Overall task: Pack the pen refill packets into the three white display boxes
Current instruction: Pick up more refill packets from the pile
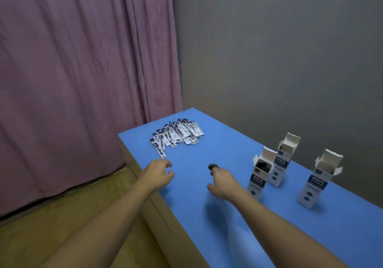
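The pen refill packets point(176, 136) lie heaped at frame centre on the desk point(228, 216), well apart from the three white display boxes point(277, 164) at the right. A few packets should be gathered together, ends aligned. The left hand point(158, 173) hangs loosely curled and empty; the right hand point(222, 181) seems to touch a small dark object point(213, 166), its grip unclear. What the boxes contain is hard to make out.

Left hand point(159, 171) reaches forward (fingers loosely curled); right hand point(222, 181) likewise.

Place: plain indoor room, likely domestic
Window side: full-length mauve curtain point(83, 71) reaching the floor
Wall: bare grey wall point(279, 50)
Floor: wood-look flooring point(62, 216)
Work surface: blue-topped table point(238, 216) set in the corner
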`<state>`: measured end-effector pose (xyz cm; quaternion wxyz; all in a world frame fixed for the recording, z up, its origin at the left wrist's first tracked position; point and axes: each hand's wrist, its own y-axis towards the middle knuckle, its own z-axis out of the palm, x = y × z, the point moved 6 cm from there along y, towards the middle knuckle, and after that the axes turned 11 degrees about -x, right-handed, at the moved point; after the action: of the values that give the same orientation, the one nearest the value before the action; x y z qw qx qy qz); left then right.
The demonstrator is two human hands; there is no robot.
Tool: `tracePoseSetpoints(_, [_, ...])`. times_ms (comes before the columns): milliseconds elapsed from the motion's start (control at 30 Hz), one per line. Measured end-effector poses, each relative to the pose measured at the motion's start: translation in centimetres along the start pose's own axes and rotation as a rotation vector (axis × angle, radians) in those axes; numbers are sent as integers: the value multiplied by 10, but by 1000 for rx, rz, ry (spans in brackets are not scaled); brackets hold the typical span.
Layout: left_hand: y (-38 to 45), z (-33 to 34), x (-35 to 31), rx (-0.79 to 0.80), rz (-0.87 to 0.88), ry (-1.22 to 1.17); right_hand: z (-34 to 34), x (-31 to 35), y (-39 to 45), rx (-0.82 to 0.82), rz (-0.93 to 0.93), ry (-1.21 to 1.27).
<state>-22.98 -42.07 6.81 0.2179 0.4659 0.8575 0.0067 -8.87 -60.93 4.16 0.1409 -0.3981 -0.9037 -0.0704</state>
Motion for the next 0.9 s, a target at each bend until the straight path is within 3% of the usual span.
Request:
tracePoseSetpoints(500, [47,-39,183,-75,-237,-96,48,167,110,-24,-56,-77])
tracePoseSetpoints(900, [104,-27,234,-18,-327,-147,83,197,183,11,10,-87])
